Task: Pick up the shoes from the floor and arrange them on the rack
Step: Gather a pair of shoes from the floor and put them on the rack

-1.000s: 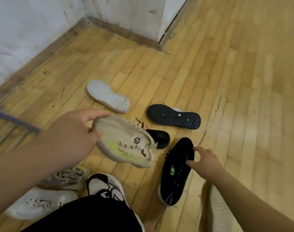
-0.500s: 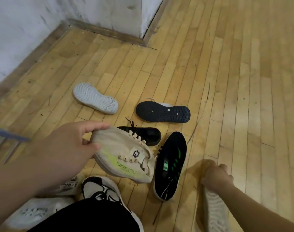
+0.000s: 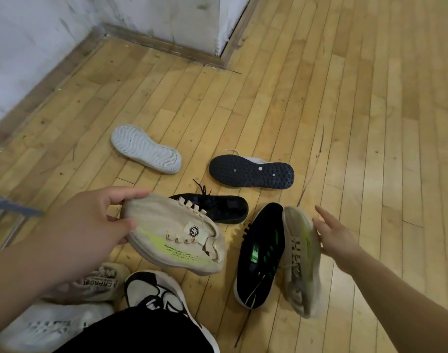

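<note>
My left hand (image 3: 90,225) grips the toe end of a beige knit shoe with a yellow-green stripe (image 3: 172,233), held tilted above the floor. My right hand (image 3: 337,238) holds the matching beige shoe (image 3: 298,258) by its sole side; that shoe is tipped on edge against a black shoe with green stripes (image 3: 261,253). A black laced shoe (image 3: 222,207) lies partly behind the held shoe. Two shoes lie sole-up farther off, one dark blue (image 3: 251,171) and one white (image 3: 146,149). A grey bar of the rack (image 3: 11,207) shows at the left edge.
More shoes lie near me: a black-and-white sneaker (image 3: 154,291), a beige lettered one (image 3: 100,284) and a white one (image 3: 47,327). My black-clothed leg (image 3: 141,335) fills the bottom. A white wall corner (image 3: 217,21) stands beyond on the wooden floor.
My right hand left the black green-striped shoe, took the second beige shoe at lower right and brought it up on edge beside that black shoe. The left hand kept hold of its shoe.
</note>
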`<state>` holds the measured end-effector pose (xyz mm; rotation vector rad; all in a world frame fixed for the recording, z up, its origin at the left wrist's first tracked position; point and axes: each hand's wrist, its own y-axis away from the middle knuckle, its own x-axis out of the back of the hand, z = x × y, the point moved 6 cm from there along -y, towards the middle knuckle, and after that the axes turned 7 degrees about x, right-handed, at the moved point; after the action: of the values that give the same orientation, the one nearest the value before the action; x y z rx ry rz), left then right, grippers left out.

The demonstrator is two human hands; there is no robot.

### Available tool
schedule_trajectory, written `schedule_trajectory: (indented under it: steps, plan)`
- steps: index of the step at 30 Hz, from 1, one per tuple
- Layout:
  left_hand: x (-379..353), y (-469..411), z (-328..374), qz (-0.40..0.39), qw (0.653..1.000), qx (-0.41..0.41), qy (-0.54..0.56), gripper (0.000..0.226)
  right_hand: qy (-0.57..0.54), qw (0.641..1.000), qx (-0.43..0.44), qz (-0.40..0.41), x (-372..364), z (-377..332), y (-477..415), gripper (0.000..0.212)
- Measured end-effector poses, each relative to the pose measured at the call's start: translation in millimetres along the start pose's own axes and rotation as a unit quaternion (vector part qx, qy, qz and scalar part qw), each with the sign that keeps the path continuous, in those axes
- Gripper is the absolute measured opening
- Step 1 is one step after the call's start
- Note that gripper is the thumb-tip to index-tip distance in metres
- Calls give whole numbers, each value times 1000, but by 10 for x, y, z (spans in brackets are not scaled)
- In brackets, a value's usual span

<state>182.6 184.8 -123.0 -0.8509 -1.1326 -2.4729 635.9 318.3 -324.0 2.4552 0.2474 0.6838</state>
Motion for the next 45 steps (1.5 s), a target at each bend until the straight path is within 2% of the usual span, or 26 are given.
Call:
schedule_trajectory:
  steps: [4, 6, 9, 13, 16, 20, 26, 29, 31, 34, 37, 39, 41, 45]
  plan:
    - [27, -14, -42, 3, 1000, 5, 2, 63, 66, 993, 81, 48, -121, -17, 180, 54]
    - [42, 6, -40, 2, 1000, 8, -2, 62, 91, 988, 121, 38, -232, -68, 322, 64]
    - [71, 33, -17, 2, 1000, 7, -4, 59, 193, 962, 192, 3, -400, -130, 456, 73]
    - [240, 134, 39, 19, 1000, -5, 13, 52, 284, 934, 216, -20, -526, -262, 520, 66]
    - [542, 288, 67, 28, 998, -24, 52, 52, 286, 925, 250, -15, -599, -802, 679, 63]
    - [1153, 643, 110, 107, 986, -61, 108, 54, 187, 919, 346, -22, -933, -2035, 1003, 63]
    - [2160, 1778, -282, 270, 954, -59, 118, 47, 105, 826, 541, -120, -2095, -3808, 1985, 62]
    - [2719, 2471, -817, 356, 923, -38, 138, 47, 75, 770, 613, -160, -2709, -4502, 2804, 64]
    - [3004, 2923, -1195, 409, 896, -35, 171, 46, 54, 729, 648, -215, -3087, -4815, 3415, 63]
    - [3223, 3528, -1793, 496, 828, -46, 258, 46, 48, 679, 671, -294, -3576, -5100, 4290, 64]
    - [3220, 3870, -2405, 543, 771, -38, 330, 42, 94, 630, 674, -375, -4089, -5205, 4951, 64]
    - [3166, 3973, -2749, 545, 765, -18, 343, 39, 123, 617, 654, -421, -4400, -5152, 5242, 63]
    - [3143, 4038, -3031, 547, 770, 13, 327, 33, 124, 629, 611, -464, -4604, -4941, 5412, 62]
    - [3224, 4073, -3322, 532, 776, 27, 339, 26, 123, 648, 564, -496, -4751, -4464, 5418, 61]
